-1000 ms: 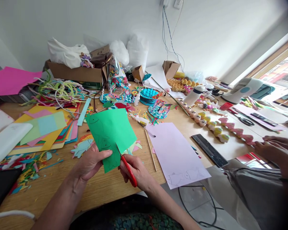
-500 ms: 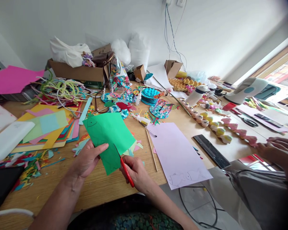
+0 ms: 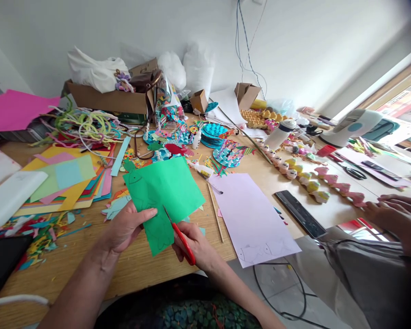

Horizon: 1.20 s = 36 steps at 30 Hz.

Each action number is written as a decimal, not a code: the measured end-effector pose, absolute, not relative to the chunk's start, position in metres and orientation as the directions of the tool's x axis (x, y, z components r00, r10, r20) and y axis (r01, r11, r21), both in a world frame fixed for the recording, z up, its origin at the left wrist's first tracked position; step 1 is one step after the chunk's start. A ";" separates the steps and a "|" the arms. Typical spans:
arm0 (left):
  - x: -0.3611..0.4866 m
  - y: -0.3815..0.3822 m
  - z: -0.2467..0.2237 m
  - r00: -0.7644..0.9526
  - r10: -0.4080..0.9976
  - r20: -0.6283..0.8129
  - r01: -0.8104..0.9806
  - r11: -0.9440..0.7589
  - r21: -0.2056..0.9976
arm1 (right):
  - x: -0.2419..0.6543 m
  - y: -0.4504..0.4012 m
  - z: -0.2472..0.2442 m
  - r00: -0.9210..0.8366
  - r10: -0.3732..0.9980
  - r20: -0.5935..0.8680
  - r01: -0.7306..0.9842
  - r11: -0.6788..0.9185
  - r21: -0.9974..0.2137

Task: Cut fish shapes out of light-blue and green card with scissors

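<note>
A sheet of green paper point(image 3: 178, 187) with fish outlines drawn in pencil is held above the table. My left hand point(image 3: 128, 224) pinches its left edge, thumb on top. My right hand point(image 3: 192, 240) is closed round the red handles of a pair of scissors point(image 3: 185, 244). Their blades sit in a cut that runs up from the sheet's lower edge, to the right of the drawn fish. To the right lies a lilac sheet point(image 3: 250, 210) with two fish sketched at its near end, overhanging the table edge. A thin wooden stick point(image 3: 216, 214) rests beside it.
Stacked coloured paper point(image 3: 58, 178) and paper scraps point(image 3: 48, 240) lie at left. Behind are pipe cleaners point(image 3: 85, 123), a cardboard box point(image 3: 106, 103) and paper fish. A black ruler-like strip point(image 3: 299, 214), painted egg-carton pieces point(image 3: 339, 185) and another person's hands point(image 3: 393, 212) are at right.
The scissors have advanced further up into the green sheet, and the gap along the cut has widened. The sheet's right part has swung slightly to the right.
</note>
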<state>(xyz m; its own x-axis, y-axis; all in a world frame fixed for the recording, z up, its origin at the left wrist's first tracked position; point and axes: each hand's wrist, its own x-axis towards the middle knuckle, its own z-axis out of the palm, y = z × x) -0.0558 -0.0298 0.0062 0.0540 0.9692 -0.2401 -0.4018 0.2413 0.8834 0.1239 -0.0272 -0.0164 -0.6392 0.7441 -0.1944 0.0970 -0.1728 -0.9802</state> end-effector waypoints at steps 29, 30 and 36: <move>-0.052 -0.035 0.012 0.033 0.948 -0.317 -0.390 0.304 0.869 | 0.121 -0.031 -0.021 -0.551 0.815 -0.181 0.223 -0.066 -0.973; -0.052 -0.035 0.011 0.022 0.951 -0.309 -0.390 0.292 0.873 | 0.121 -0.031 -0.021 -0.551 0.816 -0.175 0.224 -0.058 -0.973; -0.054 -0.032 0.011 -0.041 0.962 -0.269 -0.374 0.235 0.897 | 0.124 -0.028 -0.020 -0.618 0.748 -0.242 0.242 -0.112 -0.964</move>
<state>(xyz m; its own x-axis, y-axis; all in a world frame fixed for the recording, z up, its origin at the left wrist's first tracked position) -0.0542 -0.0322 0.0106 -0.0409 0.9623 -0.2690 -0.3735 0.2350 0.8974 0.1243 -0.0277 -0.0198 -0.6181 0.7478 -0.2423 0.2422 -0.1121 -0.9637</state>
